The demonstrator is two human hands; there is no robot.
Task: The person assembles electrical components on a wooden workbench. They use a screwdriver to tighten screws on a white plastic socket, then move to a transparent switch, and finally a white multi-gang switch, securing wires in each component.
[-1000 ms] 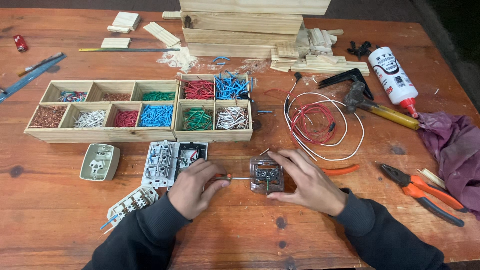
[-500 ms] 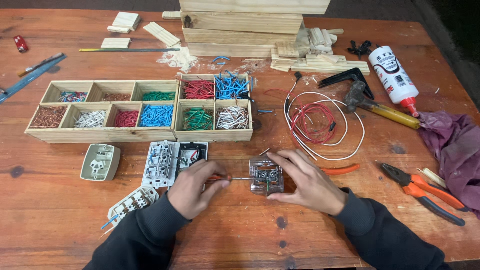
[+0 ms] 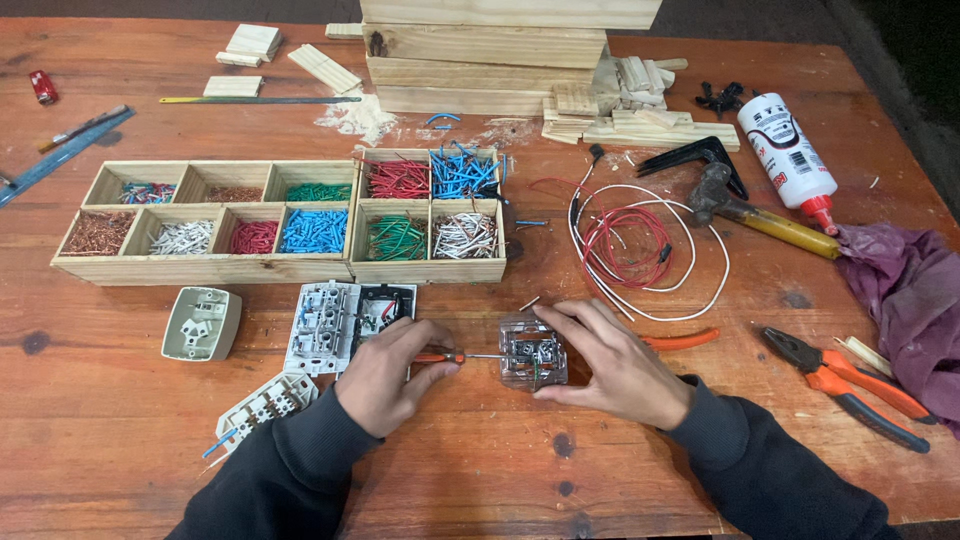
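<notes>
Between both hands, the small clear switch module (image 3: 533, 352) looks light, rigid; right hand (image 3: 612, 362) grips its sides, left hand (image 3: 385, 375) pinches a screwdriver (image 3: 455, 357).

Wooden trays (image 3: 215, 268) of coloured wire bits, hammer (image 3: 745, 203), glue bottle (image 3: 785, 155), pliers (image 3: 845, 385).

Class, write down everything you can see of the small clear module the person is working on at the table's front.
The clear module is a small squarish block of see-through plastic with grey metal parts and a hint of green inside. It lies flat on the wooden table. The right hand steadies it from the right, fingers over its top edge. The left hand holds an orange-handled screwdriver whose thin shaft meets its left side.
</notes>
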